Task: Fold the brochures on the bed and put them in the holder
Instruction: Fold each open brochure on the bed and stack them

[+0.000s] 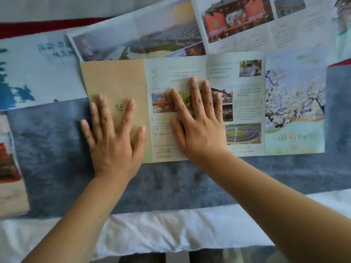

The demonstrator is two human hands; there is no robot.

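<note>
A long brochure (247, 111) lies on the grey-blue blanket (57, 149), its left panel folded over and showing a tan cover (114, 78). My left hand (112, 137) presses flat on that tan panel with fingers spread. On the neighbouring text-and-photo panel, my right hand (197, 122) lies flat, fingers spread too. The right end panel with white blossoms (294, 107) lies open. No holder is in view.
More unfolded brochures lie around: a blue-and-white one (38, 73) at left, a landscape one (142, 38) behind, one with red buildings (247, 21) at top right, another (9, 168) at the left edge. White bedding (171, 230) runs along the near edge.
</note>
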